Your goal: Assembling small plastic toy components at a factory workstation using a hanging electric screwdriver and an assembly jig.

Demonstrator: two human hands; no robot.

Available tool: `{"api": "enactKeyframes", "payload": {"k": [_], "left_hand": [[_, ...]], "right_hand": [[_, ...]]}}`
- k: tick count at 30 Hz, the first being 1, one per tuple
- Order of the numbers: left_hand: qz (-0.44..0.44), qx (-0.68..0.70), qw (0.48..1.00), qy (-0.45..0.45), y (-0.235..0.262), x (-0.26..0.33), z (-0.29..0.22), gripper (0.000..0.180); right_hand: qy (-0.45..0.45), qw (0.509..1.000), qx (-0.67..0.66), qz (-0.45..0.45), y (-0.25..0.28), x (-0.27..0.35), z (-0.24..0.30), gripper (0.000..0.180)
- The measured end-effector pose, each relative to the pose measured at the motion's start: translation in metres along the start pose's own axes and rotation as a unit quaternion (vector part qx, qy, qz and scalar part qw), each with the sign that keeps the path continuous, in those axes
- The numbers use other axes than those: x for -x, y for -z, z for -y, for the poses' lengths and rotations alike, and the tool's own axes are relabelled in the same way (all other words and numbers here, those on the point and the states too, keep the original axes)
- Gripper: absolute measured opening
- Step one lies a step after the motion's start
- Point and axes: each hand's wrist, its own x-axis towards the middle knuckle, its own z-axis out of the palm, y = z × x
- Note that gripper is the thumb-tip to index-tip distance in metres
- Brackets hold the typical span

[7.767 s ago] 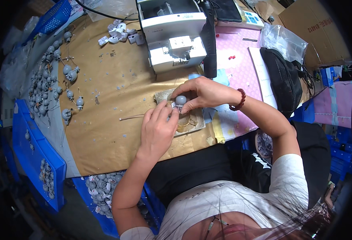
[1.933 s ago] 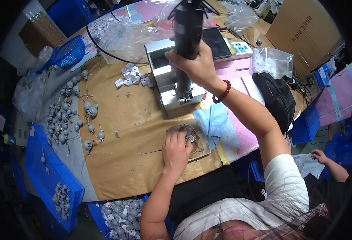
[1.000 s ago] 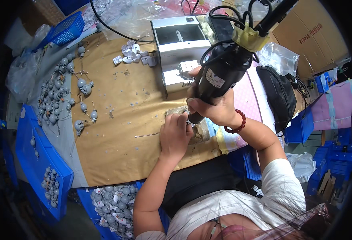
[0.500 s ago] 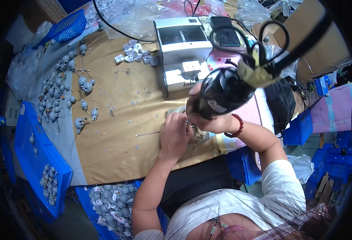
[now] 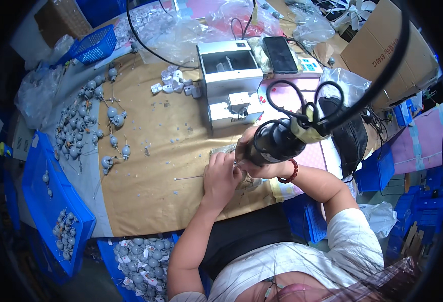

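Note:
My right hand [image 5: 261,168] grips a black electric screwdriver [image 5: 277,143] with a coiled black cable and a yellow tape band, its tip pointing down toward my left hand. My left hand [image 5: 221,176] presses on a small grey part on the brown paper-covered table [image 5: 156,166]; the part itself is mostly hidden under my fingers. A thin metal pin [image 5: 189,177] lies on the paper just left of my left hand.
A white machine [image 5: 230,83] stands behind my hands, with a phone [image 5: 281,54] beside it. Several grey round parts [image 5: 88,126] lie at the left. Blue bins [image 5: 55,211] with more parts sit at the left and front edges. A black bag [image 5: 349,138] lies at the right.
My right hand took the screwdriver from above the machine and brought it down to my left hand. My left hand has stayed on the small part.

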Motion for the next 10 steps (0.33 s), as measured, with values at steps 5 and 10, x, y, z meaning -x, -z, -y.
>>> {"api": "enactKeyframes", "payload": {"k": [5,10], "left_hand": [[0.02,-0.006,0.998,0.064,0.006,-0.001,-0.01,0.038],[0.016,-0.008,0.997,0.069,0.005,0.001,-0.014,0.046]], "right_hand": [[-0.107,0.981,-0.113,-0.116,0.008,-0.014,0.011,0.038],[-0.263,0.912,-0.098,-0.299,0.074,-0.036,-0.003,0.047]]}}
